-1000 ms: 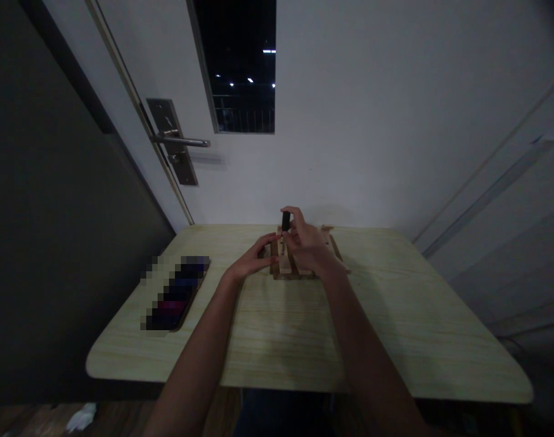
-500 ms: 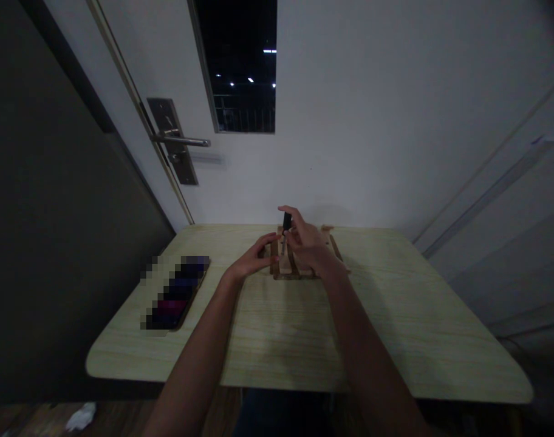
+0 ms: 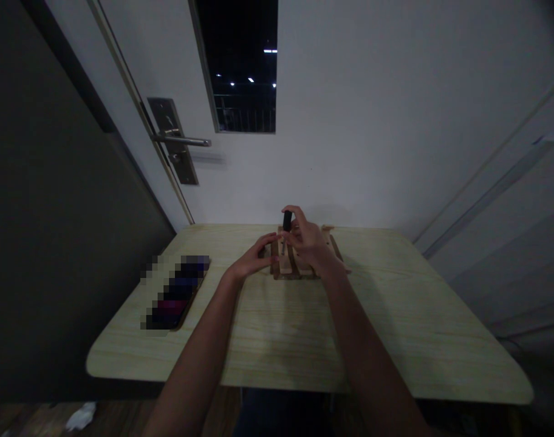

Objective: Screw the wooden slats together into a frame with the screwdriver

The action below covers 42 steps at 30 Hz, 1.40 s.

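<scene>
A small piece made of wooden slats (image 3: 284, 266), light strips over darker brown ones, lies toward the back of the table. My right hand (image 3: 308, 240) is closed around a screwdriver (image 3: 287, 221) with a black handle and a metal shaft. It stands nearly upright, tip down at the left light slat; the exact contact at the tip is too small to tell. At the left edge of the slatted piece, my left hand (image 3: 254, 258) grips it with thumb and fingers. My right hand and wrist hide part of the slats.
A dark phone (image 3: 179, 297), partly pixelated, lies on the left of the pale wood-grain table (image 3: 277, 352). Behind the table stands a white door (image 3: 372, 121) with a metal lever handle (image 3: 186, 141) and a dark window. Something white and crumpled (image 3: 81, 417) is on the floor.
The screwdriver handle and the fingers of my right hand have shifted very slightly to the right. My left hand and the slatted piece stay in place.
</scene>
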{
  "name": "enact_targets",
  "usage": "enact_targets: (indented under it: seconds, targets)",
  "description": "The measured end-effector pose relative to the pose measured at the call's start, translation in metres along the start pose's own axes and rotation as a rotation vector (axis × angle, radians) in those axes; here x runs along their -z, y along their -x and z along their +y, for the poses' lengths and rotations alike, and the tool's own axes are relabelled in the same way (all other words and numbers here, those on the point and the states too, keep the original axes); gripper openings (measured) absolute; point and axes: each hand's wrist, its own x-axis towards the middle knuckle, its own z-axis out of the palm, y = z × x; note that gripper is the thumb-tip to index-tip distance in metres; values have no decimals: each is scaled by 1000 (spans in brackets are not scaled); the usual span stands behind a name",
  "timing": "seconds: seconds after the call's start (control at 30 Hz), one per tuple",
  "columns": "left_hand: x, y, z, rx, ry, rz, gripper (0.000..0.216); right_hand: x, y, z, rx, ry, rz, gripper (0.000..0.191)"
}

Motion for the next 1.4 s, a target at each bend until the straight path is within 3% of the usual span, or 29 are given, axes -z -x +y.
enact_targets:
  seconds: [0.33, 0.6, 0.87, 1.4]
  targets:
    - [-2, -1, 6, -8, -12, 7, 58, -3, 1, -1, -39, -78, -45, 57]
    - [-3, -1, 17, 20, -36, 27, 57, -4, 2, 2, -46, -66, -13, 54]
    - [-2, 0, 12, 33, -45, 22, 58, -1, 1, 2, 27, -64, -27, 51]
    - [-2, -1, 15, 28, -12, 0, 57, 5, 5, -5, -62, -120, -35, 53]
